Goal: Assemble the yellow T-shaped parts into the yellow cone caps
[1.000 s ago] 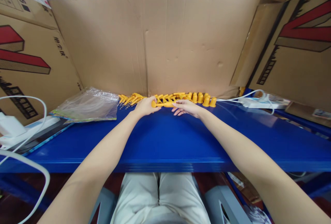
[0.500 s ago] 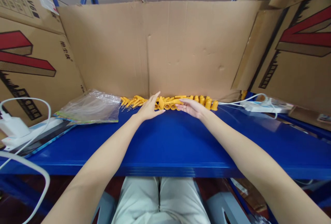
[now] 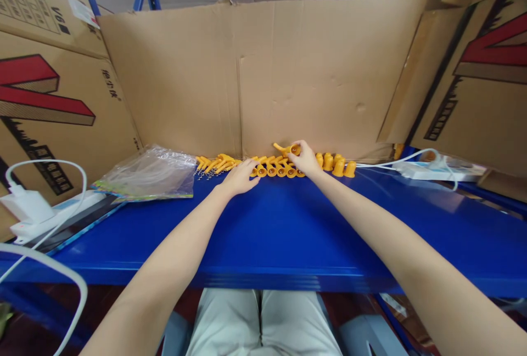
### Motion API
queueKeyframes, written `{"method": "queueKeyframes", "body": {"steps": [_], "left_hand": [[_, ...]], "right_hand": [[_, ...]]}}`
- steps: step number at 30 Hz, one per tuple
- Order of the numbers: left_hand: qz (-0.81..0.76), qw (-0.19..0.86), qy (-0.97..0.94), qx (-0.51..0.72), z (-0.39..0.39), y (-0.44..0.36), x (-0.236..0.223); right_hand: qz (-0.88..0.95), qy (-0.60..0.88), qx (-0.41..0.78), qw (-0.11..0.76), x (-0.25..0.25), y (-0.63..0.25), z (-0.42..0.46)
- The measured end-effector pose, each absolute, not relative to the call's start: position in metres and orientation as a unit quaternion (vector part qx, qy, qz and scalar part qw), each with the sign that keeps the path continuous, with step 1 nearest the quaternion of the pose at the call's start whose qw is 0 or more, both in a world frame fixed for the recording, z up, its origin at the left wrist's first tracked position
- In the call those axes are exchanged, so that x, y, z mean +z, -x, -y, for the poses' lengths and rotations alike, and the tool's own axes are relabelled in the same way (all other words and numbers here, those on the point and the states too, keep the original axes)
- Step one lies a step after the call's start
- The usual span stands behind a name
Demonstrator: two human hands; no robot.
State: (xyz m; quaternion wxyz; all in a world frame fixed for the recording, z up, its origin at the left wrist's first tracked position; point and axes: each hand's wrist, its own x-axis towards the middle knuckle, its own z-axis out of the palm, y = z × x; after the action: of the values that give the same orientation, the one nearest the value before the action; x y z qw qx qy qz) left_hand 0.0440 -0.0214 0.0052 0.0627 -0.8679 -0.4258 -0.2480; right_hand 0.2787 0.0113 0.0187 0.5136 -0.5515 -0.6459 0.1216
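My right hand (image 3: pixel 306 159) is closed on a yellow cup-shaped plastic piece with a thin stem (image 3: pixel 293 150), lifted a little above the row with its stem pointing left. Below it, several like yellow pieces (image 3: pixel 272 170) lie side by side, their round open ends toward me. My left hand (image 3: pixel 240 176) lies over the left end of that row, fingers stretched and thumb apart; what is under its palm is hidden. Left of it is a heap of thin yellow pieces with silvery wire-like ends (image 3: pixel 212 164). Yellow caps (image 3: pixel 338 166) stand right of my right hand.
The blue shelf (image 3: pixel 272 230) is bounded at the back by a cardboard panel (image 3: pixel 313 71). A clear plastic bag (image 3: pixel 152 175) lies to the left. White power strips with cables sit at left (image 3: pixel 37 213) and right (image 3: pixel 432 169). Printed cardboard boxes (image 3: pixel 49 109) stand at both sides.
My right hand, open before, has closed on one yellow piece and raised it off the row. My left hand has stayed near the row, its fingers now lower over the pieces.
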Motion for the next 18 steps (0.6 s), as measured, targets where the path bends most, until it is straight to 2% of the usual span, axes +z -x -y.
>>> {"method": "queueKeyframes", "body": {"steps": [5, 7, 11, 18], "left_hand": [[0.429, 0.059, 0.870, -0.237, 0.024, -0.046, 0.008], [0.428, 0.052, 0.870, -0.238, 0.026, -0.047, 0.009], [0.424, 0.042, 0.872, -0.242, 0.027, -0.048, 0.009], [0.425, 0.047, 0.874, -0.229, 0.024, -0.048, 0.008]], "right_hand": [[0.803, 0.546, -0.112, 0.212, 0.011, -0.286, -0.006], [0.804, 0.556, -0.156, 0.138, 0.013, -0.285, -0.002], [0.784, 0.593, -0.157, 0.095, 0.019, -0.279, -0.001], [0.815, 0.564, -0.119, 0.059, 0.018, -0.282, -0.004]]}}
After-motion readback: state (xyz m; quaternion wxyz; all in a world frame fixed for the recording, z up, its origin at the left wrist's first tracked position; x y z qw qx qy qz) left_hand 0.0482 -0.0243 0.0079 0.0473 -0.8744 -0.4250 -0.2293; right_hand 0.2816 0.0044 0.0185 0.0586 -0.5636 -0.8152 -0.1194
